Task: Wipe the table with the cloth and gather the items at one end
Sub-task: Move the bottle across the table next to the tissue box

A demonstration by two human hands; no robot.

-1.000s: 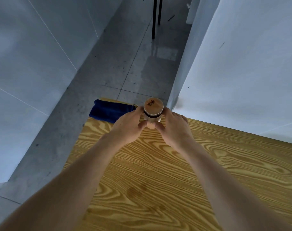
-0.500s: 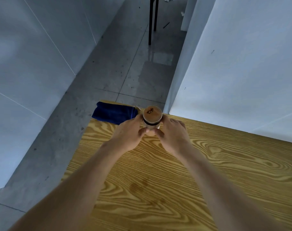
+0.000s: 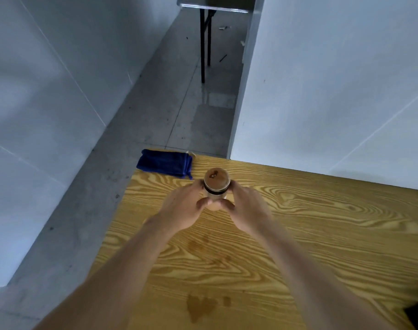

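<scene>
A small jar with a brown wooden lid and a black band stands upright near the far left corner of the wooden table. My left hand wraps its left side and my right hand its right side, thumbs meeting in front. The jar's lower body is hidden by my fingers. A folded dark blue cloth lies on the far left corner, just left of and beyond the jar, partly overhanging the edge.
Darker stains mark the wood close to me. White walls stand to the right and left, with grey floor between them. A dark table leg stands further down the corridor. The table's left edge drops to the floor.
The view tilts up and shows more of the corridor. My hands stay on the jar, which sits a little nearer to me and further from the cloth than before.
</scene>
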